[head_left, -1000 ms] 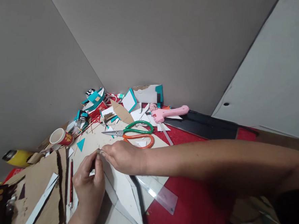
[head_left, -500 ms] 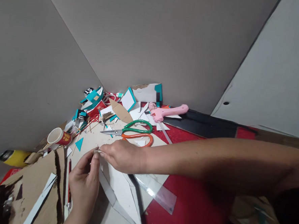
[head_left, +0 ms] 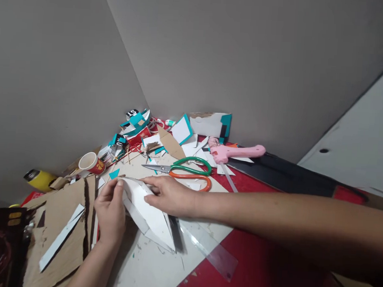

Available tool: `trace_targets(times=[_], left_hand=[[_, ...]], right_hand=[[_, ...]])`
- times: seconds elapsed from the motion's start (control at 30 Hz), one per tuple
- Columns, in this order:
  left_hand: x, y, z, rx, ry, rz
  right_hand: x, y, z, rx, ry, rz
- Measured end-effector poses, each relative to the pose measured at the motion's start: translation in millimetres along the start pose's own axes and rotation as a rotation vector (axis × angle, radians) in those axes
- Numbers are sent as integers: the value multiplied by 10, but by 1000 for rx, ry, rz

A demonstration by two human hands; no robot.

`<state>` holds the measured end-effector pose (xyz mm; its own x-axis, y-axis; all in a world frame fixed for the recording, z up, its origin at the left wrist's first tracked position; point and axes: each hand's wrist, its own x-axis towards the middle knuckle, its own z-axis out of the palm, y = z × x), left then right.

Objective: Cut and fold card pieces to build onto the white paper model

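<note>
A long white folded card piece point(head_left: 146, 210), boat-shaped with upturned side flaps and a pointed near end, is between my hands over the pale board. My left hand point(head_left: 111, 208) pinches its far end between thumb and fingers. On the opposite side, my right hand point(head_left: 172, 196) grips the flap, thumb inside and fingers behind. Scissors point(head_left: 165, 168) with one green and one orange handle lie just beyond my right hand. A clear ruler point(head_left: 211, 251) lies below my right forearm.
A pink glue gun point(head_left: 239, 153) lies behind the scissors, among paper scraps point(head_left: 191, 148). At left are a paper cup point(head_left: 94, 163), a yellow bottle point(head_left: 43, 180) and torn cardboard point(head_left: 69, 209) bearing a white strip point(head_left: 62, 237). Grey walls point(head_left: 216, 54) bound the back.
My right hand has gone from beside my left fingertips to the card piece's right flap. The card piece is tilted up more. The view has shifted, so the surroundings appear farther right.
</note>
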<state>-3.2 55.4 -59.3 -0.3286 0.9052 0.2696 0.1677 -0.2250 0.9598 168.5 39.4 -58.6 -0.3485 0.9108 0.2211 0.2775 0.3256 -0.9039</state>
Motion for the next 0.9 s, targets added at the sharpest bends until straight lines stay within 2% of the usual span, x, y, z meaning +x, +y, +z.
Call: trace_targets(times=[0.17,0.23,0.4,0.57,0.8,0.9], left_hand=[[-64,-45,30,-67,-336,-272],[-82,-54,34,-54,-402,-330],[-68,-68,24,-27,-387,-278],[-90,-57,12,4,-396,-267],[-88,-40,2,-28,-299,-184],[-90,-27,14,-58,-304,-185]], right_hand=[[44,109,29,-11,26,8],[48,116,24,-30,59,-32],[44,96,6,-102,119,-67],[23,66,8,-134,101,-46],[-2,41,32,-108,99,3],[28,61,37,-75,75,-1]])
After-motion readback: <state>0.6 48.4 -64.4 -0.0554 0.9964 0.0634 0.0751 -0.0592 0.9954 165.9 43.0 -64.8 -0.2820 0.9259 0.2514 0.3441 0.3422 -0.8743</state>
